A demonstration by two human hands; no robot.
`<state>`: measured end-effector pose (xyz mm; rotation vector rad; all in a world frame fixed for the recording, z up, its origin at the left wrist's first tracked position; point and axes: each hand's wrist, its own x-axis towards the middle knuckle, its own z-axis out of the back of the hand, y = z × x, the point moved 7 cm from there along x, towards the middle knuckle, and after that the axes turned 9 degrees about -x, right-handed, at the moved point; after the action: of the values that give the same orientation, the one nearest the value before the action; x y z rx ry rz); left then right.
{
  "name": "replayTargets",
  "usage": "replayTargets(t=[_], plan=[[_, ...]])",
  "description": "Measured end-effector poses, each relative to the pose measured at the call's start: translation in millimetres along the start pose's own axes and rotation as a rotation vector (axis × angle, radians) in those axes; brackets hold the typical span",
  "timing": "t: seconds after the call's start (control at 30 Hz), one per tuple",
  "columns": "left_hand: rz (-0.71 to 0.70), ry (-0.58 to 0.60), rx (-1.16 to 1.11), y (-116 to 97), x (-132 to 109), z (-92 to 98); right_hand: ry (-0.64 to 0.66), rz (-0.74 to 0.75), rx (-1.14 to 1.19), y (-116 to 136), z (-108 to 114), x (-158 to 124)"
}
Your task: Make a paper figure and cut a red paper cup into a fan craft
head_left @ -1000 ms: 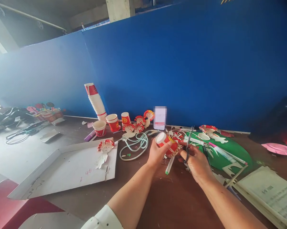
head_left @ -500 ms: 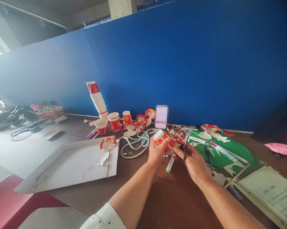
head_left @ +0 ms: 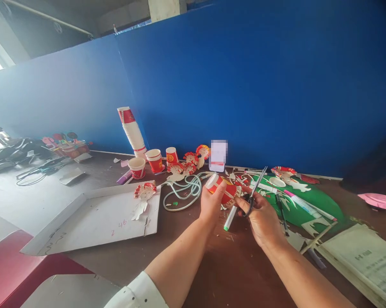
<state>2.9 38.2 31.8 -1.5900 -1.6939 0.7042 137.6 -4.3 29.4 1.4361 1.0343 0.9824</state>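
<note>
At the left of the bench (head_left: 237,278), a shallow box lid (head_left: 93,226) carries a paper figure (head_left: 144,191) near its right edge, and behind it, by the bench's back edge, stands a tall leaning stack of cups (head_left: 133,134). Right of these, the left hand (head_left: 211,204) is wrapped around a red cup (head_left: 227,193), held tilted above the bench between the lid and a green sheet (head_left: 327,207), its round white end up and to the left. The cup looks like thin paper: light, a little slick, easily dented by a hard squeeze. It should be stiffest near that white end, the best place to grip; the jagged opposite end would bend or tear readily. The right hand (head_left: 263,216) is closed around the handles of scissors (head_left: 257,187), its fingertips at or just beside the jagged end. The scissors look rigid and fairly light, safest held by the handle loops.
</note>
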Motion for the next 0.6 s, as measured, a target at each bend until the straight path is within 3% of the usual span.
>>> replayTargets(t=[0.4,0.6], plan=[[0.013,0.007,0.004,-1,-2,-2.0,0.027,-0.016,-0.079,2,1,-2],[-0.034,-0.252,-0.087,-12,14,27.3,0.085,-0.089,-0.136,-9,3,0]])
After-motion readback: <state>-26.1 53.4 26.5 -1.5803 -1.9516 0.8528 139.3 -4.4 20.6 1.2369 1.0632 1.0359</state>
